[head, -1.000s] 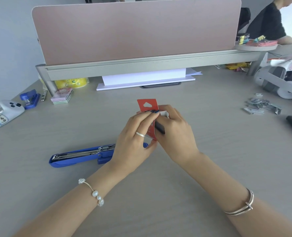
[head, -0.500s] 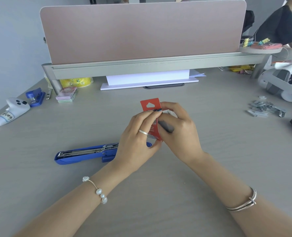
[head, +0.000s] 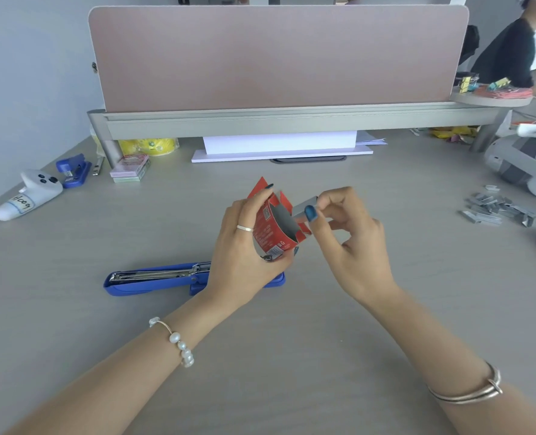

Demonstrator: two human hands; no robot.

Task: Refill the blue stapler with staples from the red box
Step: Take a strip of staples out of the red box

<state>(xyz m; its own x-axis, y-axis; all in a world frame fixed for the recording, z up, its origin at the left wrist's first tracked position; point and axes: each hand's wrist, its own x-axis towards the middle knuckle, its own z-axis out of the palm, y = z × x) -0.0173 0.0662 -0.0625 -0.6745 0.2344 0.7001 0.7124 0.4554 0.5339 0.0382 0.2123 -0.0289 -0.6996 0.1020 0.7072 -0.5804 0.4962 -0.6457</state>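
Observation:
My left hand (head: 244, 246) grips the small red box (head: 271, 226), held above the desk with its open end turned toward my right hand. My right hand (head: 348, 237) pinches a grey strip of staples (head: 304, 206) between thumb and forefinger, just outside the box's mouth. The blue stapler (head: 153, 279) lies flat on the desk below my left hand, hinged fully open with its metal staple channel facing up. Its right part is hidden behind my left hand.
A pile of loose staple strips (head: 498, 210) lies at the right. At the left are a white controller (head: 28, 196), a small blue stapler (head: 73, 169) and a stack of small boxes (head: 130, 167). A pink divider (head: 276, 58) on a grey shelf stands behind. Another person (head: 511, 54) sits far right.
The two hands were closed together around the red box; now they have come apart, the box's end is open, and my right hand has drawn a staple strip out to the right.

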